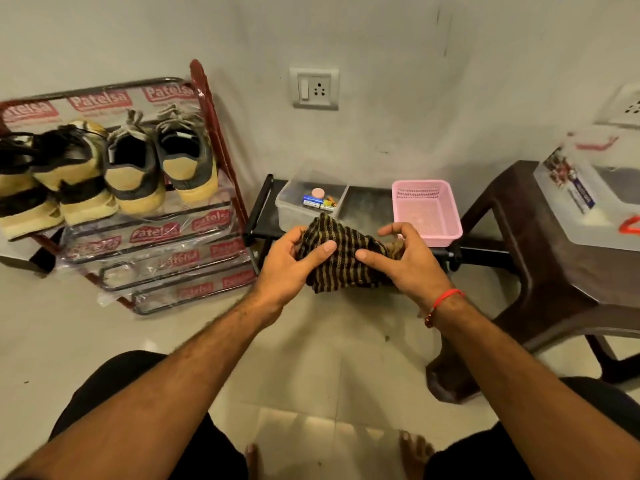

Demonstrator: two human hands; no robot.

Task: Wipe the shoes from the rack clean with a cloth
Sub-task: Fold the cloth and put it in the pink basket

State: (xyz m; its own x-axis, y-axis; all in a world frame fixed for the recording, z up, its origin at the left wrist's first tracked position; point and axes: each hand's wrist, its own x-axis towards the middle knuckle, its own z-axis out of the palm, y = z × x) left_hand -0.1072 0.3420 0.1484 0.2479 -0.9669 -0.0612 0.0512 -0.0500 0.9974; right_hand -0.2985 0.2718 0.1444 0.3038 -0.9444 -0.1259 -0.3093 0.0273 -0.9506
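A dark brown and tan striped cloth (pixel 343 254) is bunched between both my hands in the middle of the view. My left hand (pixel 291 265) grips its left side with the thumb pressed on top. My right hand (pixel 405 258) holds its right side, thumb on the fabric and fingers curled above it. Several shoes with yellow soles stand heel-out on the top shelf of a red metal rack (pixel 221 157) at the left; the nearest is a grey one (pixel 187 157), beside another grey one (pixel 133 171) and black ones (pixel 69 168).
Behind the cloth a low black bench (pixel 485 254) carries a clear box (pixel 311 202) of small items and a pink basket (pixel 426 211). A dark brown plastic stool (pixel 540 244) with clear containers (pixel 588 199) stands at the right. A wall socket (pixel 314 89) sits above. My knees and bare feet show below.
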